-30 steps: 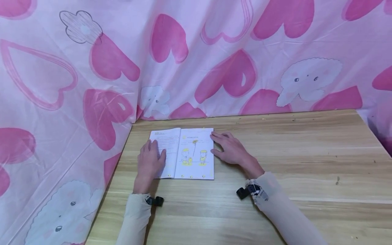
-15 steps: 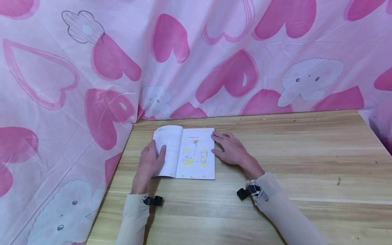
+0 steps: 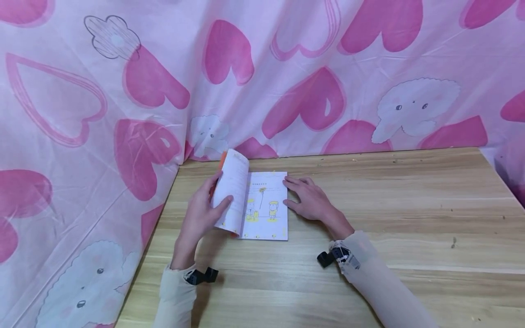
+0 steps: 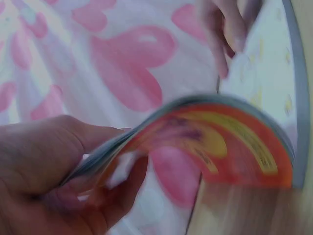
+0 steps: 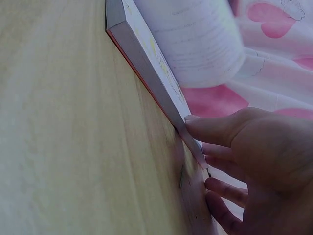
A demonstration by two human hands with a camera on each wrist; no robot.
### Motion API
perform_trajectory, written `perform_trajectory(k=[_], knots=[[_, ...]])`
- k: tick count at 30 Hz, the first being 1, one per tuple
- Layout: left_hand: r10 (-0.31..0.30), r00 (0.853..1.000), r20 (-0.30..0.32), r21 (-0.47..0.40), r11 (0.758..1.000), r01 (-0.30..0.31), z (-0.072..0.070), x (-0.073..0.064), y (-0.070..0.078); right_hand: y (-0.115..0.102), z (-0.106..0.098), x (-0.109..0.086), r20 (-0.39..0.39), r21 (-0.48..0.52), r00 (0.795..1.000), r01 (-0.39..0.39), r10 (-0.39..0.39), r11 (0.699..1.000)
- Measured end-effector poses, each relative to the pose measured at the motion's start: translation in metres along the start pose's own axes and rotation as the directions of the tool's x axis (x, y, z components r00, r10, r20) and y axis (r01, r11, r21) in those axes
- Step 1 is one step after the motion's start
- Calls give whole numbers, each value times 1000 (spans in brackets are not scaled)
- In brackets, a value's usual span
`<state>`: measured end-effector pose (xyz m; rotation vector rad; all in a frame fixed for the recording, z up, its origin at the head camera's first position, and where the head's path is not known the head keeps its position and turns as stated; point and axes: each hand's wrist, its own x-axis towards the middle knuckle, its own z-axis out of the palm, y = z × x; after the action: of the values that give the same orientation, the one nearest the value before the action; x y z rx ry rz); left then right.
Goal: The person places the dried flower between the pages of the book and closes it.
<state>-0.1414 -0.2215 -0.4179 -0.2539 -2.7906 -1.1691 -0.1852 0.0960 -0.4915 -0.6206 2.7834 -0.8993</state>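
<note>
An open book [image 3: 266,223] lies on the wooden table, its right page printed with two yellow-and-white cartoon children and a flower. My left hand [image 3: 201,207] grips the left part of the book, thumb on the page and fingers behind the cover. That part is lifted and bowed, so the orange-red cover [image 4: 244,147] shows from beneath in the left wrist view. At the right edge rests my right hand [image 3: 307,199], thumb and fingertips touching the edge, fingers fairly straight. In the right wrist view the thumb [image 5: 210,128] meets the thick page block [image 5: 146,73].
A pink cloth [image 3: 303,100] with hearts and white animal faces hangs behind and to the left of the table [image 3: 389,205]. Small dark marks dot the tabletop at the right. Each wrist carries a small black camera [image 3: 326,259].
The left hand has moved from resting on the left page to gripping it with the cover. That side has risen and curved towards the right. The right hand has stayed in place.
</note>
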Motion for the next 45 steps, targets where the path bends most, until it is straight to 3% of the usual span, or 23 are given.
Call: perform_trajectory(k=[4,8,13,20,28,32,39,45], knots=[[158,986,43,-65,986,-155,8,-2,15,0,0,0,-3,5,1000,-7,7,1000],[210,973,92,-159,968,-193,24,-3,22,2,0,1,-4,11,1000,-8,8,1000],[173,973,153,-140,978,-152,47,-5,23,3,1,1,-22,7,1000,14,-14,1000],[126,955,267,-156,984,-86,71,-1,19,1,3,4,-3,-1,1000,8,-8,1000],[139,929,344,-85,990,-116,89,-1,19,2,3,5,-7,-25,999,31,-31,999],[92,931,353,-20,996,-91,98,-1,23,4,1,4,-7,-43,999,40,-40,998],[19,946,323,10,1000,-23,111,-2,29,8,-3,0,4,-54,999,32,-32,998],[40,953,301,81,994,-67,120,-4,30,13,-9,-3,8,40,999,31,-32,999]])
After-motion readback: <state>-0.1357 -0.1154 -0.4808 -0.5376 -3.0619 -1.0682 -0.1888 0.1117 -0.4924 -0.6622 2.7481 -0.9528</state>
